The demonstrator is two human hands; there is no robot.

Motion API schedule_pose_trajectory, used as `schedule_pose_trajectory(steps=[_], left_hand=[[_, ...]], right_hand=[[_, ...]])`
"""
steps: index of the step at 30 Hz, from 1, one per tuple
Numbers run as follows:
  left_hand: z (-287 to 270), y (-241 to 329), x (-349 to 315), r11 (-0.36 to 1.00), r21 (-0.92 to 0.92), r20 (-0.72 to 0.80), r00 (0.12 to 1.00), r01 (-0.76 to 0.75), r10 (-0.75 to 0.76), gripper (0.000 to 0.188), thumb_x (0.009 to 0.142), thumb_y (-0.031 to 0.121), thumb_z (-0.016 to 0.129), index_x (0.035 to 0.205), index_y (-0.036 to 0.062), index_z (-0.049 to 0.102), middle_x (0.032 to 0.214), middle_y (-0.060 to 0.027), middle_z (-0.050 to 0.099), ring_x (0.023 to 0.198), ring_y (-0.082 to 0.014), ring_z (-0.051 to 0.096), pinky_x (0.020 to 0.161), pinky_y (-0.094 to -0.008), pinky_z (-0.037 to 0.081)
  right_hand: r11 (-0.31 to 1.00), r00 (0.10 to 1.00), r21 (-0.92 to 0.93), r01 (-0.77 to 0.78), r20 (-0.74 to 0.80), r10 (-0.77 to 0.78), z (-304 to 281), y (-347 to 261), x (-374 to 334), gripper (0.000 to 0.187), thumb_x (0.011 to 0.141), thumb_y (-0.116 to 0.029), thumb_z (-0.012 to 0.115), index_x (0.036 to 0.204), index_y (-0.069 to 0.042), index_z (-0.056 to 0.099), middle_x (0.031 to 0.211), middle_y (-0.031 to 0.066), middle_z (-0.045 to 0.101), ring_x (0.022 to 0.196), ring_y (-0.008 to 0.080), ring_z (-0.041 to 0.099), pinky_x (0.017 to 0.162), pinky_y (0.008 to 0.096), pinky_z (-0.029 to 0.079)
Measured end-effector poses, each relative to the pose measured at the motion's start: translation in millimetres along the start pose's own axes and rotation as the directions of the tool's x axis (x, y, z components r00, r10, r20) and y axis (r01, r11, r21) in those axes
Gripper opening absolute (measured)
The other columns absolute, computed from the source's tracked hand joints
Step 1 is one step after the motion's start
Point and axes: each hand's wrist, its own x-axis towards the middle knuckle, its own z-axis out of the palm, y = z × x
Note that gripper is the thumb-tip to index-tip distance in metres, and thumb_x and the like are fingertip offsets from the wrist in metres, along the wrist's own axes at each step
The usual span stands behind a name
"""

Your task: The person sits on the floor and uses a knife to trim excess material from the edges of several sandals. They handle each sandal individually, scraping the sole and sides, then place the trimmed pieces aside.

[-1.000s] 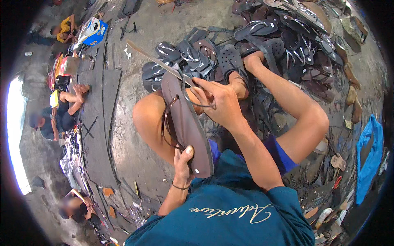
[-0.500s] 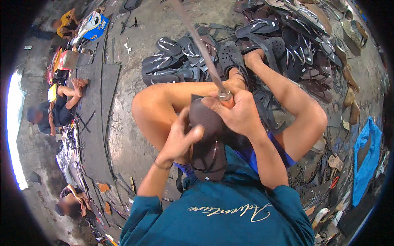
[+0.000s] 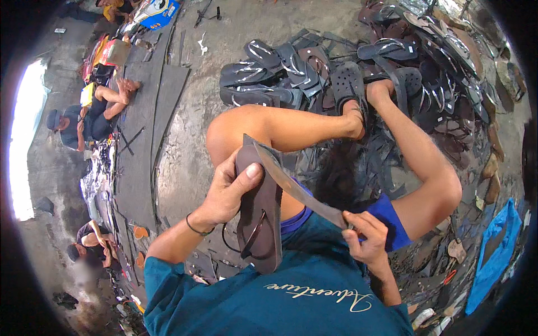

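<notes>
Floor: concrete (image 3: 185,162), we sit by sandal pile (image 3: 314,73).
Left hand (image 3: 227,193): we clasp brown sandal (image 3: 260,218).
Right hand (image 3: 364,241): we grip knife (image 3: 297,187), blade on sandal edge.

The scene is lit evenly by soft daylight, and a blown-out white patch (image 3: 22,140) is seen at the left rim, where all detail is lost. Shadows on the concrete floor (image 3: 185,162) are faint and diffuse. Strong fisheye bending is shown toward the edges, and the corners are cut off by a black vignette. The centre is rendered fairly sharp, while figures at the lower left are blurred.
</notes>
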Motion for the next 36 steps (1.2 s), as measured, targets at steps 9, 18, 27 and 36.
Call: schedule_pose_trajectory(steps=[9, 18, 27, 36], left_hand=[[11, 3, -6, 0.983, 0.164, 0.158, 0.986, -0.082, 0.056, 0.032, 0.095, 0.022, 0.063, 0.119, 0.0008, 0.056, 0.108, -0.0035, 0.063, 0.099, -0.0094, 0.057, 0.089, -0.0275, 0.046], [27, 11, -5, 0.976, 0.216, 0.264, 0.963, 0.001, -0.059, 0.035, 0.094, 0.024, 0.066, 0.118, 0.0, 0.057, 0.106, -0.0056, 0.064, 0.099, -0.0116, 0.058, 0.088, -0.0301, 0.047], [47, 12, 1, 0.852, 0.47, 0.376, 0.926, -0.231, 0.044, 0.05, 0.089, 0.03, 0.07, 0.125, -0.0013, 0.053, 0.118, -0.0116, 0.06, 0.109, -0.0201, 0.057, 0.094, -0.0352, 0.046], [67, 108, 29, 0.242, 0.716, 0.601, 0.754, -0.655, 0.264, 0.048, 0.075, 0.034, 0.082, 0.106, 0.0039, 0.062, 0.101, -0.015, 0.067, 0.095, -0.0311, 0.065, 0.081, -0.0388, 0.051]], right_hand=[[0.983, 0.988, -0.185, 0.018, 0.154, 0.011, -54, -54, 58, 0.031, 0.079, -0.016, 0.077, 0.106, -0.004, 0.07, 0.087, 0.0121, 0.069, 0.067, 0.0248, 0.065, 0.06, 0.0326, 0.052], [0.988, 0.949, -0.152, 0.019, 0.315, 0.03, -71, -89, 109, 0.025, 0.084, -0.02, 0.073, 0.104, -0.005, 0.071, 0.071, 0.0106, 0.064, 0.062, 0.0269, 0.064, 0.057, 0.0348, 0.05], [1.0, 0.823, -0.02, -0.007, 0.567, 0.017, -61, -86, 155, 0.036, 0.09, -0.029, 0.066, 0.112, -0.001, 0.068, 0.079, 0.0182, 0.068, 0.069, 0.0307, 0.067, 0.063, 0.0392, 0.051], [0.721, 0.986, 0.684, -0.108, 0.166, -0.01, -41, -64, 130, 0.032, 0.096, -0.014, 0.062, 0.123, 0.002, 0.061, 0.108, 0.0096, 0.068, 0.091, 0.0126, 0.063, 0.079, 0.0268, 0.052]])
